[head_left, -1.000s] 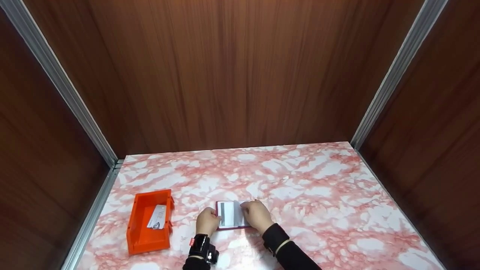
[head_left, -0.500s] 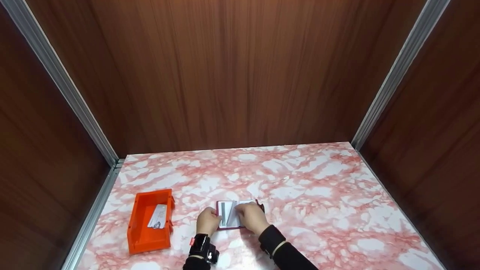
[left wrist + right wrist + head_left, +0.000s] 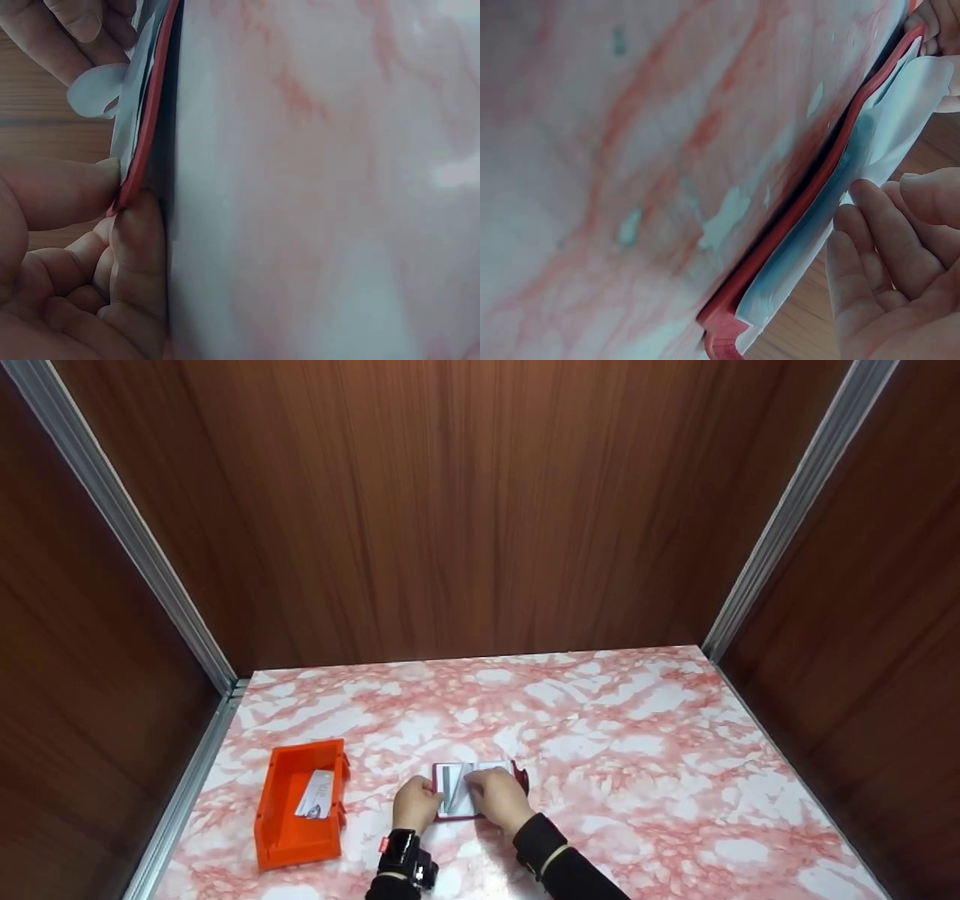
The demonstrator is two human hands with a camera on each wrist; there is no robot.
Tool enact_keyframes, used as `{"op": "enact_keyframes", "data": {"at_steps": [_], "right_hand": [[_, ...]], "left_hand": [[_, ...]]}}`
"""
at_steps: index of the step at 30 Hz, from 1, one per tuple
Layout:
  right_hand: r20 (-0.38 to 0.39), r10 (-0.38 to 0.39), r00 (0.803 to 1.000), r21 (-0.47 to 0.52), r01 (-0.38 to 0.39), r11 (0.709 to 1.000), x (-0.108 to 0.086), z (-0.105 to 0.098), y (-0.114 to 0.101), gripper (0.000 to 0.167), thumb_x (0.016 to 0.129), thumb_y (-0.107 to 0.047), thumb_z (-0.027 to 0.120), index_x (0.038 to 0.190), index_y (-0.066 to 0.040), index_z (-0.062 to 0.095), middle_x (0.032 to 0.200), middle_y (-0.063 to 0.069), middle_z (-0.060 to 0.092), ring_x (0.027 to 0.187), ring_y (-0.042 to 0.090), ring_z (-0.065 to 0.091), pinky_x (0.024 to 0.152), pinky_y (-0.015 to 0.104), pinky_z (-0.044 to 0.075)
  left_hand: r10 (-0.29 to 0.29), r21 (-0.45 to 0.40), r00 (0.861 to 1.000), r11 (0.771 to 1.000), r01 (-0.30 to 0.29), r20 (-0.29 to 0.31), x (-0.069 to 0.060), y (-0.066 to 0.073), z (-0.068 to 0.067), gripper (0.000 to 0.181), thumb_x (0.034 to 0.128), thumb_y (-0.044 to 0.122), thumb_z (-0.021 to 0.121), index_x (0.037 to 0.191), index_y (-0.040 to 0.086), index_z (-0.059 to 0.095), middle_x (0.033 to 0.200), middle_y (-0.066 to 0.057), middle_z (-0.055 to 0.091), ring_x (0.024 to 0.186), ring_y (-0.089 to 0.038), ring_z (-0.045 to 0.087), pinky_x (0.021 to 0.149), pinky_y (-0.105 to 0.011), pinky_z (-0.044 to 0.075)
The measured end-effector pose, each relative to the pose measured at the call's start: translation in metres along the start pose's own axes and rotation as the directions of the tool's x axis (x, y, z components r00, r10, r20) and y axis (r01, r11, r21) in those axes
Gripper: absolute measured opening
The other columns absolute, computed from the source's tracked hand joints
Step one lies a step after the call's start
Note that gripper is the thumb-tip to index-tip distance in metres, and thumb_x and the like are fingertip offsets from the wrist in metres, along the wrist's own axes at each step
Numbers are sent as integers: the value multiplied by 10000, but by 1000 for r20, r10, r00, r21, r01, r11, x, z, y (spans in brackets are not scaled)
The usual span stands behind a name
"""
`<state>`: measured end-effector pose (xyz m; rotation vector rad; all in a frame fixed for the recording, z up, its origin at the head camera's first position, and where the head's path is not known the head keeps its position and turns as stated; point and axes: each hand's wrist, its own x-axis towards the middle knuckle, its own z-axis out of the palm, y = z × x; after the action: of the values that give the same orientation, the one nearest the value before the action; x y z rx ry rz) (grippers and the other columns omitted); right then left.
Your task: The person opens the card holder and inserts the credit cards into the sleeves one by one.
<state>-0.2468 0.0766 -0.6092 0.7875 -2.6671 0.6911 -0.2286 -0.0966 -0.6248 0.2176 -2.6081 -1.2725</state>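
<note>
A small red card holder point(image 3: 459, 817) lies spread on the table, with clear sleeve pages inside. My left hand point(image 3: 415, 804) grips its left edge, thumb on top and fingers beneath, as the left wrist view shows. One sleeve page point(image 3: 911, 120) stands raised and curls over toward the left. My right hand point(image 3: 501, 795) is over the middle of the holder. In the right wrist view its bent fingertips point(image 3: 866, 189) touch the raised page, while the thumb stands apart from it. A red strap point(image 3: 724, 346) sticks out at the holder's right end.
An orange bin point(image 3: 289, 847) stands to the left on the marbled pink and white table point(image 3: 600, 735), with a white printed card point(image 3: 315, 795) in it. Brown wood-look walls point(image 3: 465, 510) with metal corner posts point(image 3: 795, 510) enclose the back and sides.
My right hand has shifted left across the holder, and the sleeve page has bent further left with it. The strap at the right end has come into view. My left hand stays put.
</note>
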Motion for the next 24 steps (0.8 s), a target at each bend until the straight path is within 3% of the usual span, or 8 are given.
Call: {"op": "enact_keyframes", "data": {"at_steps": [8, 24], "right_hand": [[-7, -44, 999, 10, 44, 999, 2, 7, -2, 151, 862, -36, 700, 1001, -53, 755, 954, 49, 739, 895, 244, 683, 829, 365, 522], [5, -53, 999, 38, 53, 998, 5, 13, -9, 158, 864, -20, 689, 1008, -49, 747, 927, 62, 735, 864, 245, 681, 809, 356, 525]], "left_hand": [[-11, -22, 1000, 1000, 11, 18, 0, 2, -2, 133, 759, 32, 742, 815, 16, 623, 709, -34, 630, 681, -208, 594, 677, -394, 489], [-31, -54, 999, 998, 33, 37, 0, 0, -3, 136, 775, 59, 735, 819, 17, 613, 717, -38, 641, 695, -199, 595, 680, -385, 486]]}}
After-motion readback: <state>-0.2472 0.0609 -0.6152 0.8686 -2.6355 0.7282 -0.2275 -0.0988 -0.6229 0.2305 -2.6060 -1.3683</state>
